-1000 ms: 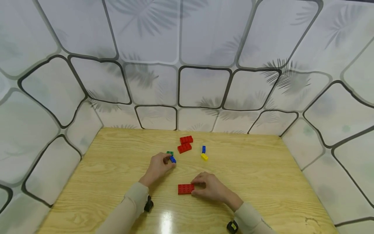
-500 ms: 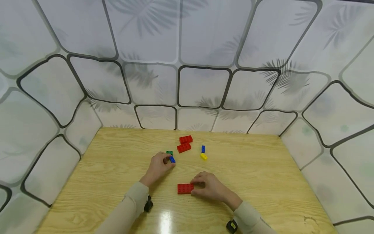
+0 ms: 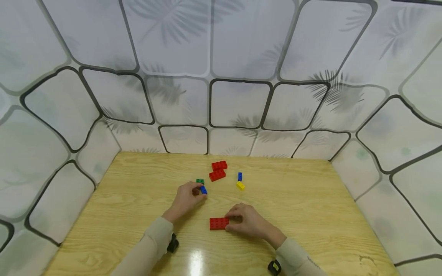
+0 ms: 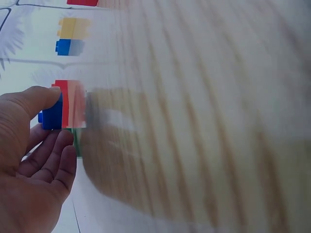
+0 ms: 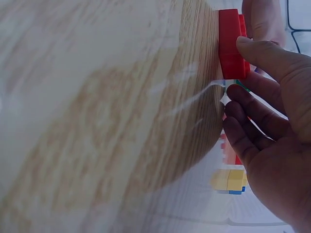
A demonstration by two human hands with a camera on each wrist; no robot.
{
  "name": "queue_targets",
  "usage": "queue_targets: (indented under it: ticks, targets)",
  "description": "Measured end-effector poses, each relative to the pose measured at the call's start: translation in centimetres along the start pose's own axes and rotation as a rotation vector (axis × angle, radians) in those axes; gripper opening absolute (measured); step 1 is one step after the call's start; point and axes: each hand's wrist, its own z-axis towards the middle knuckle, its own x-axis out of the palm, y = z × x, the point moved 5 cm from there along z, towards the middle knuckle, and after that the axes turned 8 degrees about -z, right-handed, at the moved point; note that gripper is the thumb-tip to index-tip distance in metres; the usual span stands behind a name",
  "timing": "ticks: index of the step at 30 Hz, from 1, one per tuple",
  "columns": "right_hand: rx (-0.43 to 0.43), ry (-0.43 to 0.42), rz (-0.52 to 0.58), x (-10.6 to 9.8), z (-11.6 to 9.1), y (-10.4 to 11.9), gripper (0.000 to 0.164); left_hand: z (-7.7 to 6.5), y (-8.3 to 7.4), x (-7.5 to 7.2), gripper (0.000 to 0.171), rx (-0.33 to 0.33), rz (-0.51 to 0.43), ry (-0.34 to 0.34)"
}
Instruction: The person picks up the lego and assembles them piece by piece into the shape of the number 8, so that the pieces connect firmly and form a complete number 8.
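Observation:
In the head view, my left hand (image 3: 183, 200) pinches a small blue toy brick (image 3: 204, 190) between thumb and fingers. The left wrist view shows the thumb on top of that blue brick (image 4: 52, 114), with the other fingers curled below. Just behind it lies a green brick (image 3: 200, 181), partly covered by the hand. Nearer the front, my right hand (image 3: 251, 223) grips the right end of a large red brick (image 3: 217, 224), which lies flat on the table with studs up. From the right wrist, the thumb presses one side of this red brick (image 5: 230, 46).
Two more red bricks (image 3: 217, 175) lie close together towards the back of the wooden table (image 3: 293, 199). To their right, a second small blue brick (image 3: 239, 176) sits behind a yellow brick (image 3: 240, 185). A patterned curtain (image 3: 241, 103) closes off the back and sides.

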Motion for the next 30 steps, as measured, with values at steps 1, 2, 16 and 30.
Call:
queue_targets:
  ticks: [1,2,16,30]
  targets:
    - [0.014,0.005,0.007,-0.2,0.0,0.3,0.038,0.0,-0.1,0.0,0.036,-0.011,-0.008,0.004]
    - [-0.002,-0.001,-0.005,-0.1,0.0,0.2,0.037,-0.1,-0.1,-0.1,0.036,-0.018,-0.012,0.005]
    - [0.109,0.035,-0.023,-0.7,0.2,1.3,0.032,-1.0,-1.1,-0.3,0.037,0.006,-0.032,0.042]
    - [0.009,0.0,-0.006,0.2,0.2,-0.4,0.035,-2.9,-2.6,-0.2,0.036,0.057,-0.053,0.132]
